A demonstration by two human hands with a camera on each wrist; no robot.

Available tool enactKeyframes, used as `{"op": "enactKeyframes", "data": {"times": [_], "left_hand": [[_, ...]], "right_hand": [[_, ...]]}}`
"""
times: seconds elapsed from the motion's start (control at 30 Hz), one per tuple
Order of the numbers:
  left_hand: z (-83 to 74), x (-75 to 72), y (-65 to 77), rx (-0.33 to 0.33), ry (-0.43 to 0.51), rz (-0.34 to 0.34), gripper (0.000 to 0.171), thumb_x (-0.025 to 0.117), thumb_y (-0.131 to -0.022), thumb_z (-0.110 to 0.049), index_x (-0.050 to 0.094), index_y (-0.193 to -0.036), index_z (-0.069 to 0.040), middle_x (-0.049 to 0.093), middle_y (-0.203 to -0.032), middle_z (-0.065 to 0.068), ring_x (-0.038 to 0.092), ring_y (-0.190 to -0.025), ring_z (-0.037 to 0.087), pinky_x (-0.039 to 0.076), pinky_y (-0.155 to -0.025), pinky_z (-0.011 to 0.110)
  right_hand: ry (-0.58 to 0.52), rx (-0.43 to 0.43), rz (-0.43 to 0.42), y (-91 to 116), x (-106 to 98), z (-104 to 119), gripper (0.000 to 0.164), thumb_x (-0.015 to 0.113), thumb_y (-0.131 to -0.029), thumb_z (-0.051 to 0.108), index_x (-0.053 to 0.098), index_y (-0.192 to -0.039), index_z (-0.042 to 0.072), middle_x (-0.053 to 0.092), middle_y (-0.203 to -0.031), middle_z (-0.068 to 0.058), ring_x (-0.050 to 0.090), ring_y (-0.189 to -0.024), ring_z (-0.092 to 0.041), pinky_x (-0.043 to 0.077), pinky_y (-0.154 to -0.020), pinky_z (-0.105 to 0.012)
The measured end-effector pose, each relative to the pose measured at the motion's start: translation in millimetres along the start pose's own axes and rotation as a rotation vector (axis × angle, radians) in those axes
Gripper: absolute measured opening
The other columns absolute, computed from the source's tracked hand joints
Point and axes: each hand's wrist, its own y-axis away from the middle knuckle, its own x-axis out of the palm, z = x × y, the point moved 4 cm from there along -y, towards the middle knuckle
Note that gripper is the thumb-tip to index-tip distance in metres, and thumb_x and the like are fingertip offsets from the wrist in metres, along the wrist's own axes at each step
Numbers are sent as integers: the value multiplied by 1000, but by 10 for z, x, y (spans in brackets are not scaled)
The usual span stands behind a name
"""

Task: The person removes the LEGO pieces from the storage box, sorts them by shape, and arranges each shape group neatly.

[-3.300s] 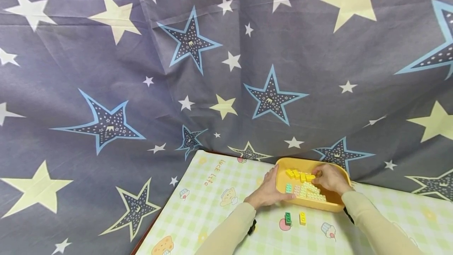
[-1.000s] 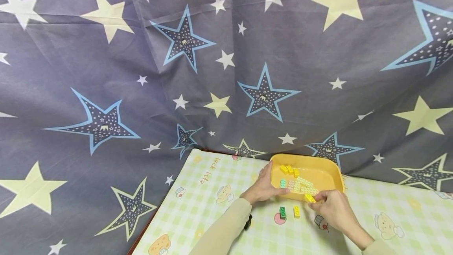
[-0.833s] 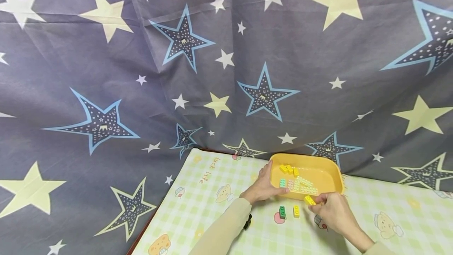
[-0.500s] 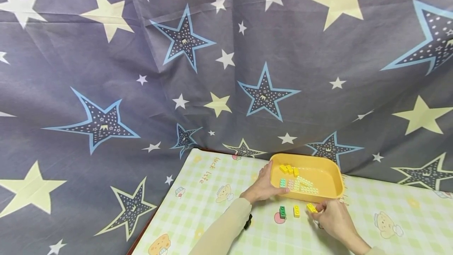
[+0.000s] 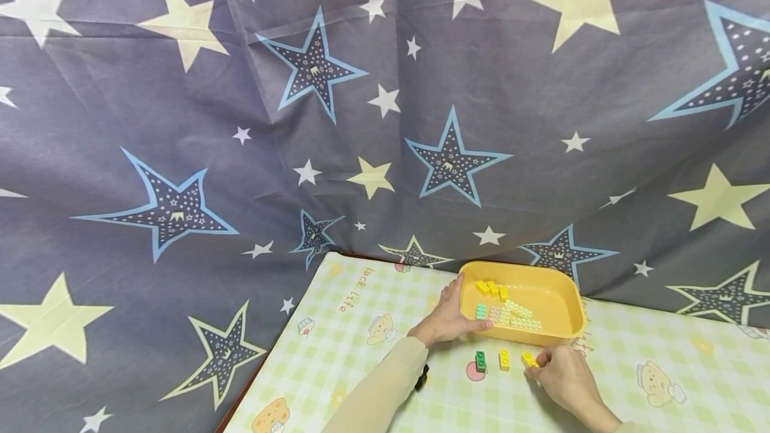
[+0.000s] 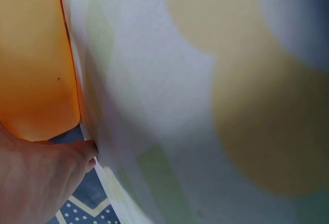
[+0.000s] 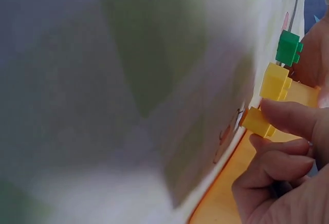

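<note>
left sleeve (image 5: 379,389), six o'clock in head view: long, plain, pale cream, cuff stopping at wrist. small black fitting (image 5: 422,378) at its three o'clock edge. right sleeve (image 5: 631,427), near four o'clock: same cream, mostly cut off.

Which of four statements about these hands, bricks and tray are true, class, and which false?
1. The left hand touches the yellow rounded plastic tray. True.
2. The right hand is empty. False: the right hand pinches a bright-yellow rectangular plastic brick.
3. Three more bright-yellow bricks lie inside the tray. True.
4. A dark-green rectangular plastic brick is inside the tray. False: the dark-green brick is on the green-checked tablecloth.
</note>
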Motion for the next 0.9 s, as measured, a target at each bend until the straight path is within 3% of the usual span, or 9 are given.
{"op": "enactKeyframes", "data": {"times": [0.63, 0.9], "left_hand": [[-19, -10, 6, 1, 4, 6, 127, 89, -87, -52, 5, -178, -27, 15, -186, 10, 12, -174, 35, 24, -138, 60], [-9, -7, 14, -8, -1, 4, 127, 89, -87, -52, 5, -178, -28, 15, -186, 10, 12, -174, 36, 22, -138, 60]], "right_hand": [[77, -28, 0, 11, 11, 32, 28, 93, -77, 14, 67, -70, 9, 62, -65, 2, 54, -63, -16, 42, -58, -30], [43, 35, 35, 44, 7, 23, 31, 95, -80, 19, 70, -73, 3, 62, -65, -1, 53, -63, -17, 40, -59, -29]]}}
